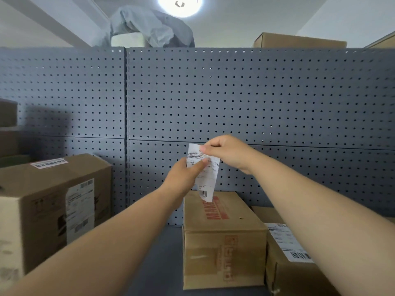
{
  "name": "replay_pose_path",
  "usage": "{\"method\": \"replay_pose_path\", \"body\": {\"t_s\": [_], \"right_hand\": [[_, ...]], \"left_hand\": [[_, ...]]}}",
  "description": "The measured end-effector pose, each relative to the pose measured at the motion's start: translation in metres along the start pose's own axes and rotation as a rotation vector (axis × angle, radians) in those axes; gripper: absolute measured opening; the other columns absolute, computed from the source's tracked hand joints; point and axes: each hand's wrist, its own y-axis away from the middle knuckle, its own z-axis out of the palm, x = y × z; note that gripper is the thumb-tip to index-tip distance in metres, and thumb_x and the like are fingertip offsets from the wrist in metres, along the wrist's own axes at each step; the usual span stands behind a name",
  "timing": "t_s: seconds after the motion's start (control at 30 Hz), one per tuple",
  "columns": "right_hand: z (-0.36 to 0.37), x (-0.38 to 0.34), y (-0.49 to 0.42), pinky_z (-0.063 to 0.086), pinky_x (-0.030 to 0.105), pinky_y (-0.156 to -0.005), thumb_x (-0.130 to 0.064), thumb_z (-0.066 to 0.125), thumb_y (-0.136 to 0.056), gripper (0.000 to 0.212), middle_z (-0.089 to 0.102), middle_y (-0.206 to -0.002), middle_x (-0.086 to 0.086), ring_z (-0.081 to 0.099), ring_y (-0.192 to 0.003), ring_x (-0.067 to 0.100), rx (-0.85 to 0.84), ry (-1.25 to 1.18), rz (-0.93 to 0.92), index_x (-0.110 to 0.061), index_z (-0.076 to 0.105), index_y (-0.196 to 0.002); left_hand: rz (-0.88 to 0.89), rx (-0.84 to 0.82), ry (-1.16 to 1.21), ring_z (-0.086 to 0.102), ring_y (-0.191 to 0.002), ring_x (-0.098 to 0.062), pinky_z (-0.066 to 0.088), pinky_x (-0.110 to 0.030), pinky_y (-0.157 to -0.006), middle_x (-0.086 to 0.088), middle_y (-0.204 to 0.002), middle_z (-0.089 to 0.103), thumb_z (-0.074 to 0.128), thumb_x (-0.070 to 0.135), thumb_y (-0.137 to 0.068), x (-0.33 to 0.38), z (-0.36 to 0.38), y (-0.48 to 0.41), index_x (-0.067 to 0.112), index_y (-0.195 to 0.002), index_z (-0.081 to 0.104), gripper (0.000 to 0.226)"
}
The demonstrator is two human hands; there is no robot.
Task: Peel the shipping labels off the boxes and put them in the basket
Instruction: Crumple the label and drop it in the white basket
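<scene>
Cardboard box (53, 210) stands at the far left of the dark worktop (166, 270), with a white side label (80, 208) still stuck to it. Moving right, our left hand (183, 178) reaches up, and its grip pinches the near edge of a peeled shipping label (205, 174) between thumb and fingers. Just right of it and slightly higher, our right hand (224, 152) holds the label's top corner in a narrow pinching grip. The label hangs in the air in front of a grey pegboard wall (277, 92), above a red-printed box (222, 238); its lower end dips in front of that box's far edge. Further right, another box (284, 278) carries its own barcode label (288, 242). No basket is in view.

We judge the sticky back to be the main risk. With both grips so close together, the strip could fold onto itself or cling to our fingers, then refuse to drop cleanly into the basket. Pulling our hands apart could also tear it.

The label is white, long and narrow, covered in small black print, with a barcode at its slightly curled lower end.
</scene>
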Motion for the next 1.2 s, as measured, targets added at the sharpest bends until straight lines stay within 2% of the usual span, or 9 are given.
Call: {"method": "replay_pose_path", "body": {"t_s": [0.13,0.3,0.43,0.53,0.73,0.83,0.97,1.1,1.2], "right_hand": [[0.002,0.002,0.002,0.042,0.029,-0.091,-0.044,0.051,-0.094,0.036,0.066,-0.123,0.005,0.058,-0.117,0.019,0.057,0.063,0.002,-0.017,0.07,-0.11],[0.001,0.009,0.001,0.044,0.032,-0.078,-0.058,0.042,-0.092,0.064,0.059,-0.096,0.021,0.058,-0.09,0.032,0.084,0.151,0.07,0.003,0.057,-0.084],[-0.004,0.019,0.0,0.044,0.039,-0.104,-0.052,0.036,-0.097,0.061,0.064,-0.121,0.011,0.06,-0.111,0.028,0.223,0.049,0.115,-0.005,0.054,-0.132],[-0.007,0.03,0.005,0.045,0.033,-0.095,-0.041,0.041,-0.099,0.037,0.064,-0.105,0.0,0.06,-0.102,0.023,0.172,0.181,0.137,-0.017,0.061,-0.117],[0.035,0.052,-0.002,0.041,0.025,-0.083,-0.028,0.053,-0.097,0.024,0.062,-0.124,0.0,0.058,-0.109,0.018,-0.104,0.45,0.162,-0.014,0.065,-0.112],[0.058,0.065,-0.01,0.048,0.031,-0.082,-0.022,0.054,-0.096,0.022,0.066,-0.113,0.007,0.062,-0.097,0.024,-0.158,0.542,0.19,-0.007,0.066,-0.105],[0.084,0.076,-0.02,0.039,0.028,-0.056,-0.016,0.053,-0.092,0.022,0.051,-0.073,0.007,0.049,-0.069,0.024,-0.234,0.633,0.28,-0.007,0.055,-0.073],[0.088,0.076,-0.028,0.049,0.038,-0.066,-0.011,0.054,-0.089,0.022,0.061,-0.086,0.026,0.048,-0.072,0.02,-0.286,0.546,0.276,0.006,0.066,-0.094],[0.071,0.092,-0.035,0.044,0.031,-0.06,-0.014,0.056,-0.091,0.016,0.056,-0.077,0.013,0.046,-0.062,0.019,-0.22,0.59,0.389,-0.002,0.065,-0.085]], "left_hand": [[-0.015,0.084,0.073,0.067,-0.086,-0.02,0.057,-0.036,-0.075,-0.003,-0.097,0.069,0.046,0.024,-0.098,-0.005,0.003,0.002,0.023,-0.099,0.06,0.014],[0.06,0.06,-0.067,0.065,-0.085,-0.012,0.052,-0.025,-0.071,0.006,-0.094,0.069,0.044,0.021,-0.099,-0.011,0.0,0.0,0.025,-0.102,0.061,0.018],[0.083,0.202,-0.337,0.057,-0.069,-0.012,0.043,-0.021,-0.054,0.01,-0.08,0.06,0.036,0.012,-0.1,-0.02,-0.013,-0.011,0.02,-0.106,0.056,0.023],[0.083,0.264,-0.59,0.05,-0.057,-0.02,0.041,-0.029,-0.048,-0.004,-0.077,0.057,0.033,0.015,-0.098,-0.031,-0.031,-0.018,0.02,-0.119,0.049,0.027],[0.191,0.251,-1.065,0.055,-0.094,-0.026,0.047,-0.036,-0.077,-0.008,-0.101,0.058,0.026,0.055,-0.093,-0.044,-0.041,-0.025,0.021,-0.104,0.065,0.052],[0.287,0.292,-1.189,0.056,-0.085,-0.029,0.042,-0.033,-0.071,-0.009,-0.089,0.059,0.038,0.043,-0.096,-0.055,-0.043,-0.029,0.012,-0.083,0.066,0.044],[0.321,0.236,-1.253,0.056,-0.088,-0.027,0.041,-0.032,-0.075,-0.008,-0.104,0.06,0.046,0.027,-0.094,-0.068,-0.041,-0.032,0.01,-0.093,0.067,0.026],[0.353,0.163,-1.366,0.058,-0.091,-0.027,0.045,-0.033,-0.076,-0.007,-0.112,0.058,0.052,0.012,-0.09,-0.082,-0.04,-0.036,0.011,-0.106,0.063,0.019],[0.34,0.123,-1.375,0.061,-0.069,-0.025,0.048,-0.032,-0.059,-0.005,-0.091,0.063,0.076,-0.001,-0.065,-0.088,-0.041,-0.038,0.012,-0.09,0.068,0.029]]}}
